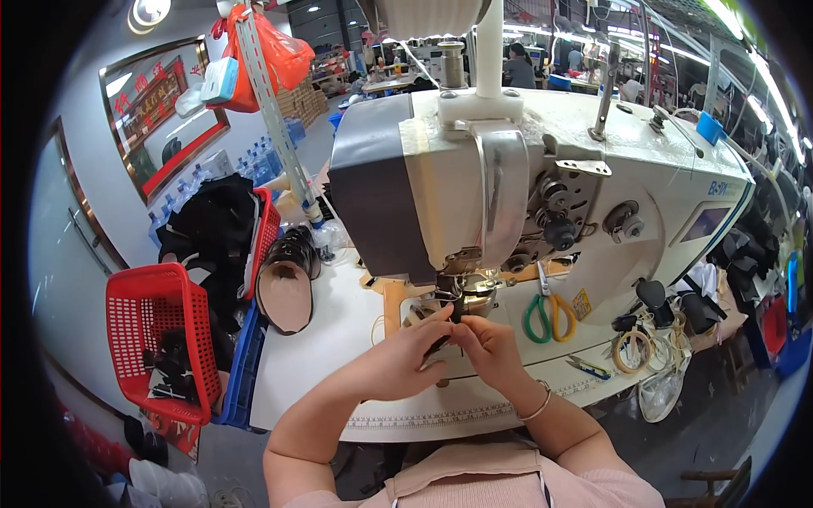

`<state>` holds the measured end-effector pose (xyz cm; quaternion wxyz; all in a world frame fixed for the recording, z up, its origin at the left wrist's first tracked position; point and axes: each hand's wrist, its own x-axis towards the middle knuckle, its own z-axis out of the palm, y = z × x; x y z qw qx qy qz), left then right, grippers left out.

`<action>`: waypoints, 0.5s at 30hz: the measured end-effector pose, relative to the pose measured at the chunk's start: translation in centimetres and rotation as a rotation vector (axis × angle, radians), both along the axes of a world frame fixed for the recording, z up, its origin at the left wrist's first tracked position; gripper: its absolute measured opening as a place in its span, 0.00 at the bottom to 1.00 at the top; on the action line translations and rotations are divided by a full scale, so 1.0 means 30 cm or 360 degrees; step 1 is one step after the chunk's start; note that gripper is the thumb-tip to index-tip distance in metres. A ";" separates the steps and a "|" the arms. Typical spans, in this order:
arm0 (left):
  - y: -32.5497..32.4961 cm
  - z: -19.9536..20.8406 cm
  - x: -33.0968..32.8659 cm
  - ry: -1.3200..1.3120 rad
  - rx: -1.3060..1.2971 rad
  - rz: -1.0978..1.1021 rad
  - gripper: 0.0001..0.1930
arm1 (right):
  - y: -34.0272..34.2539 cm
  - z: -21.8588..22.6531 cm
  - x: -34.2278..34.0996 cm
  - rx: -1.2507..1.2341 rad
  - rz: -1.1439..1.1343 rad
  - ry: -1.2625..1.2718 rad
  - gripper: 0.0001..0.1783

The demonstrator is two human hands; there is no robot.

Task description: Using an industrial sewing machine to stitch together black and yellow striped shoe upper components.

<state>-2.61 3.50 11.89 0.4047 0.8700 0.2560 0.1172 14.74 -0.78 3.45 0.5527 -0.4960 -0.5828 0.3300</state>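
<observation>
Fingers (430, 326) of the left hand (402, 356) were pinched, as far as I could see, on a small dark piece (437, 345), held just below the needle area of a big white sewing machine (406, 161), at the near middle of the white worktable (284, 368). The right hand (494, 347) came in from the right, its thumb and forefinger bent together almost against the left fingertips; I couldn't tell whether they gripped the piece as well. To my eye, the step in hand was positioning the piece at the needle, though stitching might already have been under way. The next move seemed to call for a light, steady guiding hold, with the fingertips kept clear of the needle. Scissors (544, 289) with green and orange handles lay right of the hands and a little farther off; small snips (589, 367) lay farther right. Over on the left stood a dark shoe (284, 296) showing a pale face, and beyond the table's left edge a red basket (127, 317) held dark scraps (172, 356).
</observation>
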 end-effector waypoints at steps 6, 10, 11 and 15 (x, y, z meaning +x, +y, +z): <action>0.222 0.044 -0.057 -0.0673 -0.1321 -0.0072 0.21 | -0.017 0.005 -0.019 0.0074 -0.0016 0.0031 0.14; 0.380 0.001 0.004 -0.0507 -0.0402 0.0027 0.22 | -0.021 0.018 -0.011 -0.0057 -0.0068 -0.0072 0.14; 0.375 0.014 0.042 -0.0157 0.0072 -0.0039 0.26 | -0.018 0.024 -0.010 -0.0013 -0.0109 -0.0063 0.13; 0.343 -0.026 0.129 0.0330 0.0359 0.0063 0.35 | -0.008 0.067 -0.005 -0.0040 -0.0167 -0.0511 0.11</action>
